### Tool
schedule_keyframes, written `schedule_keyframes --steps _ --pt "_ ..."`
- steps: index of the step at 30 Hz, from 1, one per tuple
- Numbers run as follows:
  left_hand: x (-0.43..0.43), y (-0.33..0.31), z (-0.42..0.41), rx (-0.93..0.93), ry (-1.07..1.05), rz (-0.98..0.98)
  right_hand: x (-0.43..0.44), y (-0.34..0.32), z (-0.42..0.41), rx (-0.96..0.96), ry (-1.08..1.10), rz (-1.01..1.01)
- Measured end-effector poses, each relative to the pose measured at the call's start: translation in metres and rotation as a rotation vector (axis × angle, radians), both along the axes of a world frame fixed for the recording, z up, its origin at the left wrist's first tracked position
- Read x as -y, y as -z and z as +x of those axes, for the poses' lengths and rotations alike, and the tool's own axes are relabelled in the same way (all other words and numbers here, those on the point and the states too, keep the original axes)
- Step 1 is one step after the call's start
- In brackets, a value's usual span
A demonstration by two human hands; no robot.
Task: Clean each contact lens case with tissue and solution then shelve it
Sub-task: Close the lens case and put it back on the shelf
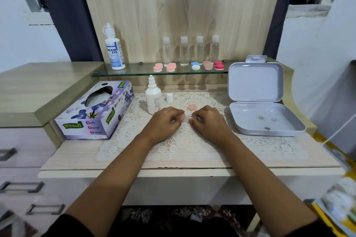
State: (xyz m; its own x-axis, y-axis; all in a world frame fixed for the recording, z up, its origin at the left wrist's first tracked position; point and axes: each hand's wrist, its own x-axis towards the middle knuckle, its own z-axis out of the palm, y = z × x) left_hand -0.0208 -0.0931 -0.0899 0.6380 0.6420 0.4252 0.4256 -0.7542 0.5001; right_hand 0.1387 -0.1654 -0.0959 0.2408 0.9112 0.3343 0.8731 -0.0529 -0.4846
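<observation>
Left hand: the left hand (pixel 167 121), at the centre of the frame, was curled with fingertips pinched on the left end of a pale pink contact lens case (pixel 186 117).
Right hand: the right hand (pixel 207 121) mirrored it just right of centre, fingers closed on the same case's right end; whether tissue lay in the grip could not be told.
Case: it sat low over a white lace mat (pixel 192 144), between the two hands.
Loose cap: a round peach lid (pixel 191 107) lay on the mat just above the hands.
Solution: a white dropper bottle (pixel 153 98) stood uncapped left of centre, its small white cap (pixel 169 97) upright beside it.
Tissue: a purple floral tissue box (pixel 96 109) rested at the left of the frame.
Shelf: a glass shelf (pixel 134 71) across the upper middle carried a large solution bottle (pixel 114 48), four clear bottles (pixel 184 51) and a row of lens cases (pixel 195 66) in pink, blue-white, peach and red.
Right side: a grey hinged box (pixel 256 82) stood open, with three small items on its tray.
</observation>
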Motion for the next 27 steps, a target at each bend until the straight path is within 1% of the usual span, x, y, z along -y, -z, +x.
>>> schedule_keyframes --steps 10,14,18,22,27 --pt "-0.0019 -0.0007 0.0011 0.019 -0.039 0.021 -0.0004 0.0016 0.0016 0.000 -0.013 0.002" --pt "-0.0027 0.0010 0.0002 0.010 -0.011 -0.054 -0.0004 0.0015 0.0016 0.010 -0.010 -0.002" --pt "-0.0011 -0.0001 0.0000 0.065 -0.021 -0.138 -0.0009 0.0017 0.0017 0.010 -0.010 -0.004" --pt "-0.0032 -0.0014 0.0009 0.047 -0.102 -0.120 -0.0010 0.0013 0.0022 0.011 -0.017 -0.007" --pt "-0.0052 -0.0021 -0.0008 0.025 -0.035 -0.125 -0.0017 0.0017 0.0026 0.018 -0.024 -0.010"
